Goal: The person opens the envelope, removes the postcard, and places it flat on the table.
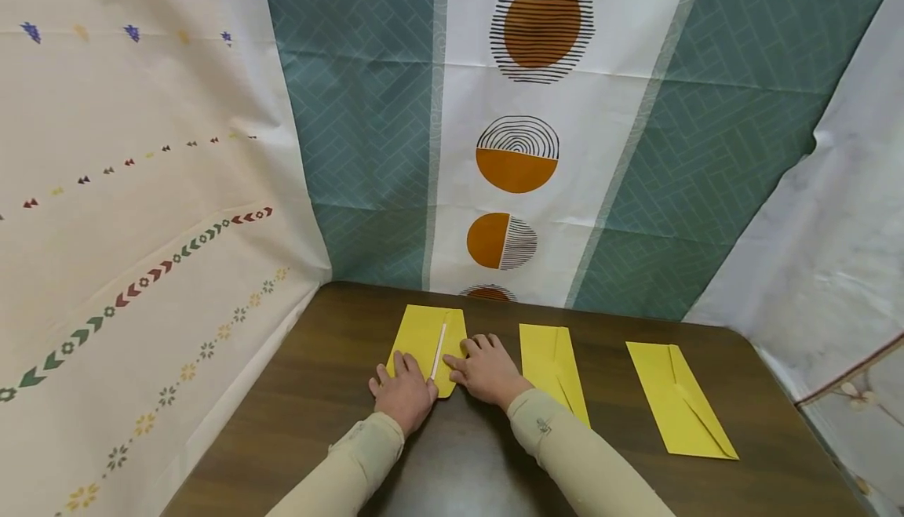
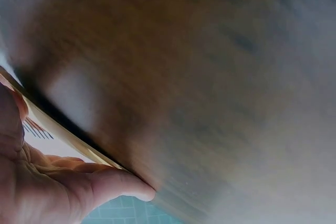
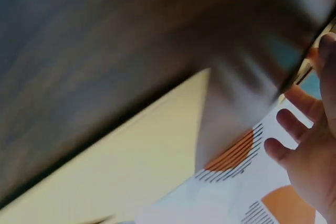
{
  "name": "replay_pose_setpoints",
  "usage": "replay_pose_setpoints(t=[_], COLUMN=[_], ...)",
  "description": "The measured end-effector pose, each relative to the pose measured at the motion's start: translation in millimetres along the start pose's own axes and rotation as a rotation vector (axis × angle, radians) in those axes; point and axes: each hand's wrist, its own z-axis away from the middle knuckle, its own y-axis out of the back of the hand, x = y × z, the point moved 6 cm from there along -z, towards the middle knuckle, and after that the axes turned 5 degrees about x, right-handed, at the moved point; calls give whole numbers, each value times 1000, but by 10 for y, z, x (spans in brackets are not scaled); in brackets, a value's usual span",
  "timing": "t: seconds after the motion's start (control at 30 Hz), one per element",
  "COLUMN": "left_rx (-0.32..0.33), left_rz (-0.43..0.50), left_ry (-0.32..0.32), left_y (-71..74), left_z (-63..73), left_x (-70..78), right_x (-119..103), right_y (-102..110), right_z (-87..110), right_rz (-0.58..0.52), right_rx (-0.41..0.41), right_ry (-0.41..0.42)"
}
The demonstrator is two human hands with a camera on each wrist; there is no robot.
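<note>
On the dark wooden table lies a yellow envelope (image 1: 422, 333), its seam side up, with a narrow white strip (image 1: 439, 351) running lengthwise along it. My left hand (image 1: 404, 393) rests on the envelope's lower left part, fingers spread and thumb near the strip's lower end. At the right edge, my right hand (image 1: 487, 369) touches the envelope with its thumb side beside the strip; the other fingers extend past the edge. The left wrist view shows the left hand (image 2: 63, 187) along the envelope's thin edge. In the right wrist view the right hand's (image 3: 310, 161) fingers are spread.
A second yellow envelope (image 1: 547, 360) lies just right of my right hand, partly behind the forearm. Farther right is a third yellow envelope (image 1: 671, 399). Patterned curtains (image 1: 367, 132) hang along the back and sides of the table (image 1: 318, 368).
</note>
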Motion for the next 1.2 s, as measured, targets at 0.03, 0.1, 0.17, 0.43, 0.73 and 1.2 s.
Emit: replay_pose_setpoints(t=[0.03, 0.1, 0.17, 0.43, 0.73, 1.2], left_rx=[6, 19, 33, 25, -41, -44], left_rz=[-7, -21, -23, -22, -9, 2], left_ry=[-3, -9, -17, -28, -15, -19], left_y=[5, 11, 7, -4, -3, -30], left_z=[0, 5, 17, 31, 6, 7], left_x=[-1, 0, 5, 16, 6, -15], right_x=[-1, -16, -34, -91, -135, -204], right_y=[20, 50, 57, 72, 63, 98], right_z=[-2, -16, -32, -30, 3, -74], right_rz=[-19, -80, -176, -393, -266, -49], right_rx=[10, 35, 43, 2, 30, 168], right_ry=[0, -5, -25, -44, -74, -120])
